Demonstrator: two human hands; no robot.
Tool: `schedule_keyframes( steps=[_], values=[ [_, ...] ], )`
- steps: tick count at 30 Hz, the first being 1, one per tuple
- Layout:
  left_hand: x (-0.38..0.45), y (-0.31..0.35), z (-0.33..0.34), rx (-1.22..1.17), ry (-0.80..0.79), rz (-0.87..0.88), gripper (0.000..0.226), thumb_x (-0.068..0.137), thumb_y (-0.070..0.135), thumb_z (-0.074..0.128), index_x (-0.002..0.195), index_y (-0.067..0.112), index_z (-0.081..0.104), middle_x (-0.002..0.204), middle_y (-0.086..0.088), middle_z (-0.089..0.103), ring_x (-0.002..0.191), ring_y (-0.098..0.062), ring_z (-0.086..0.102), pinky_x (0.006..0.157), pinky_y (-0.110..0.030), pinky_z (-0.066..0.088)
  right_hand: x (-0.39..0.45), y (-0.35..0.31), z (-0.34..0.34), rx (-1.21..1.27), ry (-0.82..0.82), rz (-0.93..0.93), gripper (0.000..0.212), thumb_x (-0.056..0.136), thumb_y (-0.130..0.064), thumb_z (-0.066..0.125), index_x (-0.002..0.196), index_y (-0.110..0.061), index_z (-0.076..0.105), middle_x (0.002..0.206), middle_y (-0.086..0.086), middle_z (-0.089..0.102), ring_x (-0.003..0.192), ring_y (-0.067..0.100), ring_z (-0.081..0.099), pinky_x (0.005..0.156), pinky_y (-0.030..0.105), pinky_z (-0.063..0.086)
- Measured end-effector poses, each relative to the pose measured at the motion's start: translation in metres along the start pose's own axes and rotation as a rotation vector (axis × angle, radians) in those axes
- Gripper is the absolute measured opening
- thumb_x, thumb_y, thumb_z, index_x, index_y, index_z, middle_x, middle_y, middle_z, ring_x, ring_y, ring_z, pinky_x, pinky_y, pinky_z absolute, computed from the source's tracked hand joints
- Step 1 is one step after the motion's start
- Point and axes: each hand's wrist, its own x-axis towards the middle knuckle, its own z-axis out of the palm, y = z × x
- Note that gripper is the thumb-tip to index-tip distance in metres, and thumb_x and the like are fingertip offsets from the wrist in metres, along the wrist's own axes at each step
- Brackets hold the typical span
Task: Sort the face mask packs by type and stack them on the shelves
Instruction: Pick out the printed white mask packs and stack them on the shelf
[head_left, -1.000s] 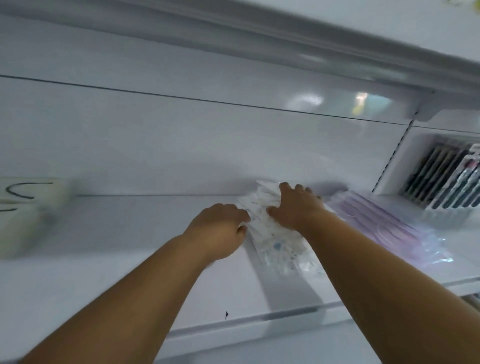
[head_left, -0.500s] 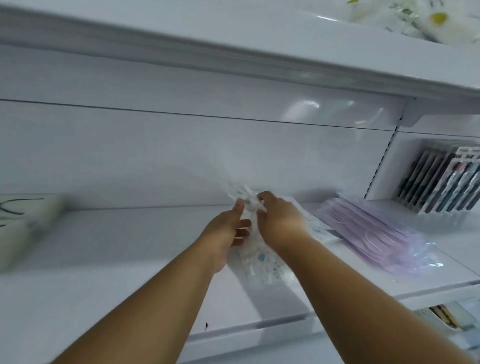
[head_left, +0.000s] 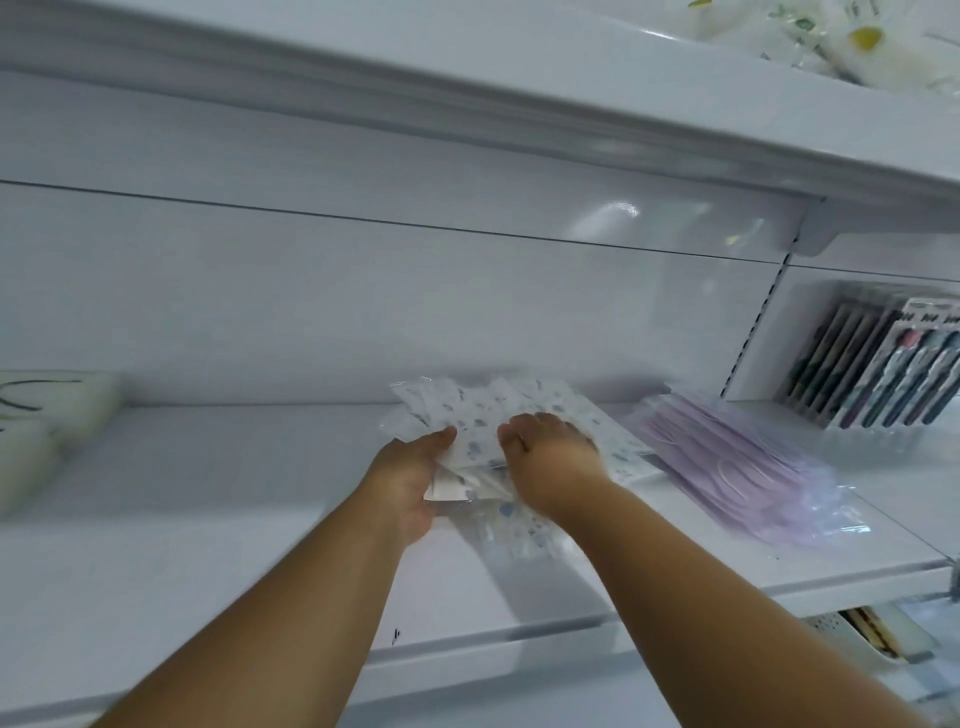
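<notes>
A loose pile of clear packs with white, blue-printed face masks (head_left: 480, 410) lies on the white shelf (head_left: 234, 561), spread out toward the back wall. My left hand (head_left: 410, 478) grips the pile's left edge, thumb on top. My right hand (head_left: 550, 457) lies curled over the right part of the pile, fingers bent down onto the packs. To the right of this pile sits a stack of lilac mask packs (head_left: 737, 467) in clear wrap.
Cream-coloured packs (head_left: 47, 421) lie at the shelf's far left. Dark packs (head_left: 878, 358) stand upright in the bay to the right. A shelf above (head_left: 571, 88) carries daisy-printed items (head_left: 852, 41). More goods show on a lower shelf (head_left: 872, 639).
The printed packs have fanned out wider toward the back wall. Both hands have shifted slightly apart on the pile. The view has tilted a little.
</notes>
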Motion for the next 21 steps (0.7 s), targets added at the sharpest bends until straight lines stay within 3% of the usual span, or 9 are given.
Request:
schedule_keyframes(
  steps=[3,6,9,10,12,14,17,19,21],
  values=[
    [0.005,-0.001,-0.004,-0.035,-0.017,0.033,0.031,0.091,0.012,0.069,0.120,0.003,0.066,0.107,-0.020,0.074,0.091,-0.039,0.074,0.073,-0.050,0.060,-0.015,-0.008,0.001,0.160,0.070,-0.094,0.041,0.105,-0.036,0.033,0.140,-0.021,0.050,0.137,0.004,0.056,0.122,0.023,0.052,0.103,0.035,0.040],
    [0.008,-0.003,-0.009,-0.061,-0.064,0.048,0.052,0.081,0.013,0.078,0.130,0.011,0.061,0.116,-0.016,0.072,0.100,-0.041,0.071,0.074,-0.052,0.059,-0.027,-0.015,-0.003,0.483,-0.020,-0.110,0.042,0.105,-0.035,0.041,0.145,-0.027,0.048,0.146,-0.003,0.049,0.124,0.014,0.053,0.105,0.030,0.041],
    [0.009,-0.004,-0.009,-0.011,-0.103,0.082,0.053,0.080,0.001,0.076,0.130,0.005,0.060,0.111,-0.017,0.072,0.094,-0.034,0.073,0.068,-0.041,0.059,-0.032,-0.012,-0.002,0.689,0.001,-0.078,0.037,0.103,-0.033,0.046,0.140,-0.031,0.052,0.121,-0.006,0.062,0.085,-0.004,0.061,0.086,0.028,0.053],
    [0.009,-0.004,-0.007,0.038,-0.071,0.102,0.046,0.084,-0.003,0.072,0.128,0.001,0.060,0.102,-0.017,0.072,0.085,-0.029,0.074,0.062,-0.036,0.058,-0.031,-0.010,-0.003,0.682,0.087,-0.064,0.035,0.103,-0.032,0.047,0.137,-0.030,0.054,0.115,-0.006,0.063,0.084,-0.003,0.061,0.081,0.025,0.050],
    [0.008,-0.003,-0.007,0.099,0.004,0.109,0.043,0.084,-0.005,0.071,0.125,-0.005,0.061,0.089,-0.016,0.071,0.069,-0.024,0.073,0.052,-0.030,0.055,-0.022,-0.001,-0.005,0.500,0.294,-0.034,0.036,0.102,-0.033,0.047,0.135,-0.024,0.055,0.130,-0.003,0.060,0.112,0.011,0.058,0.092,0.027,0.043],
    [0.007,-0.004,-0.007,0.092,-0.004,0.108,0.048,0.075,-0.002,0.077,0.121,-0.004,0.064,0.091,-0.019,0.074,0.071,-0.031,0.073,0.050,-0.031,0.054,-0.014,0.006,-0.008,0.276,0.253,0.027,0.045,0.103,-0.041,0.040,0.143,-0.021,0.047,0.146,0.001,0.050,0.132,0.023,0.046,0.107,0.036,0.037],
    [0.007,-0.005,-0.007,0.076,-0.005,0.089,0.036,0.086,0.002,0.071,0.122,0.002,0.065,0.103,-0.019,0.075,0.088,-0.040,0.073,0.059,-0.038,0.057,-0.011,0.002,-0.007,0.147,0.023,0.074,0.053,0.105,-0.048,0.029,0.148,-0.019,0.038,0.143,0.008,0.052,0.129,0.029,0.049,0.105,0.040,0.040],
    [0.007,-0.004,-0.007,0.052,-0.010,0.074,0.033,0.089,0.006,0.070,0.122,0.004,0.065,0.104,-0.017,0.075,0.092,-0.039,0.074,0.068,-0.044,0.058,-0.016,-0.004,-0.001,0.136,0.065,0.002,0.048,0.105,-0.045,0.031,0.143,-0.018,0.043,0.131,0.008,0.061,0.119,0.028,0.055,0.098,0.038,0.044],
    [0.005,-0.002,-0.007,0.007,-0.022,0.056,0.030,0.090,0.005,0.069,0.120,0.004,0.066,0.105,-0.017,0.075,0.092,-0.038,0.074,0.066,-0.042,0.060,-0.022,-0.010,0.004,0.185,0.109,-0.053,0.043,0.104,-0.041,0.035,0.140,-0.020,0.046,0.126,0.005,0.064,0.114,0.026,0.059,0.095,0.036,0.046]
  ],
)
